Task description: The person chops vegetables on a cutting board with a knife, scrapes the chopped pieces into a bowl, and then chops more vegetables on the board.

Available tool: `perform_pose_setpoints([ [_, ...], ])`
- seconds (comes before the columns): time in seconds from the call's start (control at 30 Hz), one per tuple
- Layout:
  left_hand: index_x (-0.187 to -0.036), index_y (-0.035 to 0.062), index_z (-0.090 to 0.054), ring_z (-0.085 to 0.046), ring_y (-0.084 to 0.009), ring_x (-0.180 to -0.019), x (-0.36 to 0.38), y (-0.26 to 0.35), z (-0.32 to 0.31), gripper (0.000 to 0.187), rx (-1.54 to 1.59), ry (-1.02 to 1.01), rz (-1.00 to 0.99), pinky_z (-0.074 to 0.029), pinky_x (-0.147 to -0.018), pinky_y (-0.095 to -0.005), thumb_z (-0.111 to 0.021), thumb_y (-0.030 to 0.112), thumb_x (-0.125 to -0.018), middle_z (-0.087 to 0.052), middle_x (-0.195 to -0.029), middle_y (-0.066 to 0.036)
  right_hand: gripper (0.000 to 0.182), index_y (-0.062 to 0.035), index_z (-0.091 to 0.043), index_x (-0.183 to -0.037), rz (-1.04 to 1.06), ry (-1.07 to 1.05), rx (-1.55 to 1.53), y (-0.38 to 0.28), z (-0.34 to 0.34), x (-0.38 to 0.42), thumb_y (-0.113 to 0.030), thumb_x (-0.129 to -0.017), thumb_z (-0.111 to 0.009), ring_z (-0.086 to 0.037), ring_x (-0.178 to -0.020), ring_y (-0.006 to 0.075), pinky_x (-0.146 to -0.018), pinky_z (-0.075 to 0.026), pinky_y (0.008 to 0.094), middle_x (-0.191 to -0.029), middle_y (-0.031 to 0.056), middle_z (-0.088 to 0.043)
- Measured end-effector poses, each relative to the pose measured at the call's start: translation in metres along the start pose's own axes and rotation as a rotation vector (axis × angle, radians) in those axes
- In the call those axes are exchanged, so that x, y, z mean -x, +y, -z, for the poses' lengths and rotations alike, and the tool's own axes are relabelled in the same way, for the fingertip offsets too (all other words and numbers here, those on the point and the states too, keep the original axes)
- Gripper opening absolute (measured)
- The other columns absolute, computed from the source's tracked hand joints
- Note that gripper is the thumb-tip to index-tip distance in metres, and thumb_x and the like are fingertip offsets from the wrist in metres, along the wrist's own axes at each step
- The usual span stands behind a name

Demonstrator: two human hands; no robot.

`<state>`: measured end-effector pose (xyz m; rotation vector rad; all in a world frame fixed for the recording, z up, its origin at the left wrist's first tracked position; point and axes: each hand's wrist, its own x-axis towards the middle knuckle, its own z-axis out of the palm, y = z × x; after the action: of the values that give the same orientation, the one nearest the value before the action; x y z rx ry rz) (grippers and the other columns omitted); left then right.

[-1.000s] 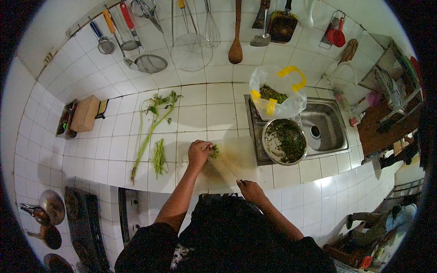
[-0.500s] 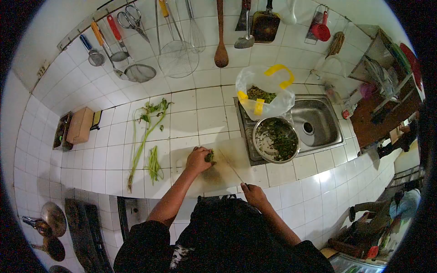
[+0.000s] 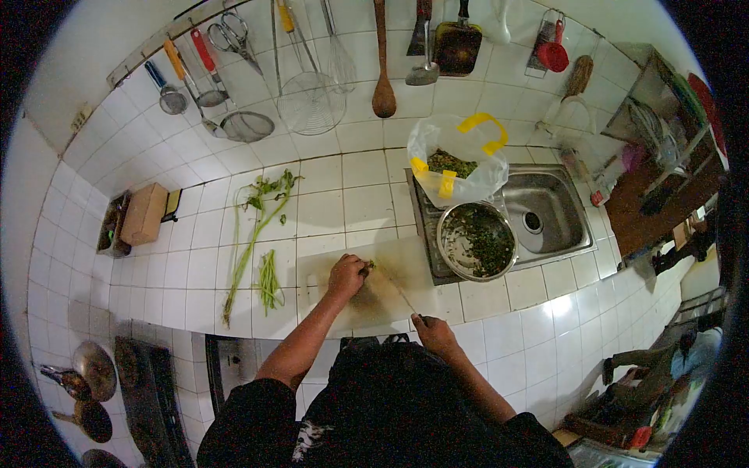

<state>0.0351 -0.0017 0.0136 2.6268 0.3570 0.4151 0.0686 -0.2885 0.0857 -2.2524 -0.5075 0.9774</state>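
My left hand [image 3: 348, 277] is curled over a small bunch of leafy greens [image 3: 370, 266] on the white cutting board [image 3: 407, 253]; its fingers hide most of the bunch. By its handle, my right hand [image 3: 437, 335] grips a knife [image 3: 402, 295] near the board's front right. The thin blade slants up and left across the board, its tip close to the greens. Left of the board lie cut green stalks [image 3: 268, 285] and long leafy stems [image 3: 253, 238].
A metal bowl of chopped greens [image 3: 477, 242] stands at the sink [image 3: 558, 246]. Behind it is a plastic bag [image 3: 437, 129] with yellow handles, holding more greens. A brown box [image 3: 144, 214] sits at the far left. Utensils, including a wooden spoon [image 3: 383, 95], hang on the wall.
The knife blade has come closer to my left hand, and less of the greens shows beside the fingers. The whole view has shifted slightly; both hands keep their holds.
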Motion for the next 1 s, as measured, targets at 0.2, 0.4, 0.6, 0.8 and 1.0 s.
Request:
perform_pose_setpoints([
  [0.2,-0.078,0.0061,-0.073,-0.057,-0.029,-0.083,0.006,0.001,-0.005,0.012,-0.006,0.161,0.045,-0.048,-0.08,-0.0391,-0.075,0.013,-0.069,-0.063,-0.078,-0.01,0.063,0.0031,-0.064,-0.103,0.041,-0.019,0.035,-0.009,-0.007,-0.011,-0.053,-0.096,-0.038,-0.06,-0.097,0.0462,-0.085,-0.046,0.0497,-0.096,0.0297,-0.064],
  [0.4,-0.079,0.0046,-0.074,-0.059,-0.0308,-0.085,0.01,0.005,-0.006,0.014,0.026,0.156,0.193,-0.049,-0.079,-0.0396,-0.074,0.009,-0.066,-0.068,-0.082,-0.012,0.065,0.0051,-0.065,-0.099,0.041,-0.059,0.138,-0.007,-0.015,-0.037,-0.053,-0.097,-0.036,-0.059,-0.097,0.0479,-0.087,-0.045,0.0502,-0.095,0.0313,-0.063],
  [0.6,-0.078,0.0024,-0.073,-0.06,-0.0319,-0.082,0.011,0.005,-0.004,0.015,0.046,0.119,0.206,-0.05,-0.08,-0.04,-0.074,0.009,-0.065,-0.07,-0.086,-0.012,0.065,0.0064,-0.064,-0.091,0.049,-0.126,0.158,-0.001,-0.019,-0.051,-0.051,-0.098,-0.035,-0.059,-0.094,0.0499,-0.086,-0.045,0.0524,-0.09,0.0327,-0.063],
  [0.8,-0.078,0.0021,-0.072,-0.06,-0.0325,-0.083,0.008,-0.003,-0.009,0.014,0.06,0.124,0.118,-0.049,-0.082,-0.0414,-0.072,0.009,-0.065,-0.07,-0.087,-0.012,0.059,0.0063,-0.064,-0.09,0.093,-0.085,0.208,-0.022,-0.026,-0.073,-0.046,-0.097,-0.037,-0.059,-0.092,0.0497,-0.085,-0.045,0.054,-0.089,0.0333,-0.062],
  [1.0,-0.083,0.0054,-0.074,-0.06,-0.0313,-0.087,0.01,-0.003,-0.002,0.014,0.091,0.15,0.144,-0.049,-0.082,-0.0413,-0.073,0.012,-0.07,-0.069,-0.086,-0.011,0.062,0.0056,-0.064,-0.099,0.105,-0.103,0.256,-0.014,-0.025,-0.072,-0.048,-0.099,-0.032,-0.058,-0.097,0.0482,-0.088,-0.044,0.053,-0.098,0.0326,-0.062],
])
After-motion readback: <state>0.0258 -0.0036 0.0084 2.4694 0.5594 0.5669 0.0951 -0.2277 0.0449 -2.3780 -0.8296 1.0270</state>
